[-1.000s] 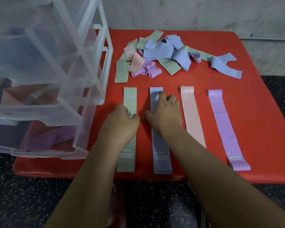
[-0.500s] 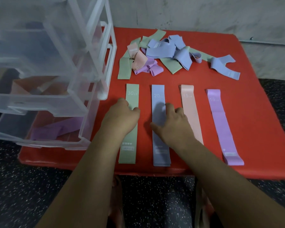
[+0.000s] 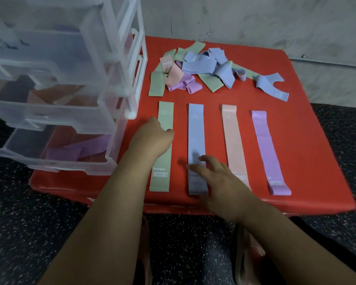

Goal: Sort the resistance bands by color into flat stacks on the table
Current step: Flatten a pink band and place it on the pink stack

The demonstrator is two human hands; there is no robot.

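"At the near edge of the red table [image 3: 317, 161], what goes down for the hands?"

"Right hand [image 3: 222, 179]: fingers spread and relaxed, tips resting on the lower part of the blue band [image 3: 196, 136]. Nothing gripped. Left hand [image 3: 152, 140]: further in, lying over the green band [image 3: 162, 184], thumb at the band's right edge. Its fingers are hidden under the back of the hand, so I cannot tell whether it presses or pinches."

"Layout of the sorted row?"

"Four bands flat, lengthwise, side by side and apart. Left to right: green marked 30, blue marked 20, pink band [image 3: 232, 140] marked 15, purple band [image 3: 265, 145] with a faint numeral. Whether any is more than one layer is not readable."

"Beyond the row?"

"Unsorted heap [image 3: 203, 68] toward the far edge: green, blue, pink and purple bands tangled and overlapping. One loose blue band [image 3: 271, 87] lies just right of it."

"Left side?"

"Clear plastic drawer unit [image 3: 70, 99] standing on the table's left part, drawers pulled out. Bottom drawer holds a crumpled purple strip [image 3: 78, 150]. Grey wall [image 3: 255, 21] behind."
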